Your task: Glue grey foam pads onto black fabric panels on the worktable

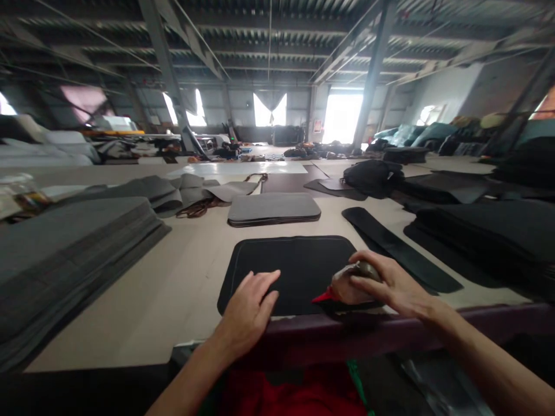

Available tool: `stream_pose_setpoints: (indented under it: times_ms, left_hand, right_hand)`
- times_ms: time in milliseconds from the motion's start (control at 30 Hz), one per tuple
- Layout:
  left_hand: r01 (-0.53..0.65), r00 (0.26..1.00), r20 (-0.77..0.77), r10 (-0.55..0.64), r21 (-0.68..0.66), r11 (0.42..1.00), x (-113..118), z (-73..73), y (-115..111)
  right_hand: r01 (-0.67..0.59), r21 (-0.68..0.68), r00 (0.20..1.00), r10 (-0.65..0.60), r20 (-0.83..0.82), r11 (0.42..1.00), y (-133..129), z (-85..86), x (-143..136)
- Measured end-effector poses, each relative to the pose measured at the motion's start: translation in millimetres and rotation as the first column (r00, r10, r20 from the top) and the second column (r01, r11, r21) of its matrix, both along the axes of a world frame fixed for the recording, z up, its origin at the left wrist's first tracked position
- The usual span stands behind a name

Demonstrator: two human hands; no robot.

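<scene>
A black rounded-corner panel (pixel 295 260) lies flat at the table's near edge, with a faint line running just inside its border. My left hand (pixel 251 303) rests on its near left part, fingers stretched out and holding nothing. In my right hand (pixel 385 280) is a squeeze bottle (pixel 347 286) with a red pointed nozzle, tipped on its side. The nozzle points left, low over the panel's near right edge; whether it touches the surface I cannot tell. The bottle hides the panel's near right corner.
Beyond the panel sits a stack of grey rounded panels (pixel 274 208). Thick piles of dark sheets stand left (pixel 78 248) and right (pixel 489 237). A long black strip (pixel 399 248) lies right of the panel. Brown cords (pixel 197 208) and a black bag-like bundle (pixel 373 176) are farther back.
</scene>
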State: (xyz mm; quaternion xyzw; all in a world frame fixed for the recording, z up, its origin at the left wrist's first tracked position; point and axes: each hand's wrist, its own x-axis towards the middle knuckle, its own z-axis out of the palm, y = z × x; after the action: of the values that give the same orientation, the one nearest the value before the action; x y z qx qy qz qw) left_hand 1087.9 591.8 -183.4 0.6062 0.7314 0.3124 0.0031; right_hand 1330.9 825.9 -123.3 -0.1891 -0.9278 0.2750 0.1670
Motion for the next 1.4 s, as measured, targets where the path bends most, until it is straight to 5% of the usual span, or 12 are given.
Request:
stream_pose_setpoints:
  times_ms: [133, 300, 700, 1133, 1400]
  left_hand:
    - [-0.276, 0.961, 0.015, 0.276, 0.085, 0.957, -52.7, -17.5, -46.9]
    - [-0.336, 0.940, 0.072, 0.333, 0.040, 0.941, -71.8, -35.3, -79.2]
    - [-0.295, 0.956, 0.015, 0.295, 0.026, 0.955, -63.9, -41.5, -77.6]
    - [-0.382, 0.923, 0.051, 0.381, 0.005, 0.924, -61.3, -43.2, -75.7]
    - [-0.392, 0.919, 0.048, 0.392, 0.000, 0.920, -59.4, -41.9, -75.7]
  right_hand:
    - [-0.100, 0.063, 0.995, 0.100, 0.010, 0.993, -5.1, 2.0, -31.0]
    - [-0.243, 0.025, 0.970, 0.243, 0.009, 0.970, -20.7, 2.1, -74.3]
    - [-0.457, 0.101, 0.884, 0.464, -0.063, 0.884, -52.6, -4.8, -149.4]
    - [-0.316, 0.259, 0.931, 0.351, -0.101, 0.913, -52.0, -13.7, -182.0]
    - [-0.255, 0.018, 0.960, 0.256, -0.116, 0.967, -41.8, -9.8, -170.7]
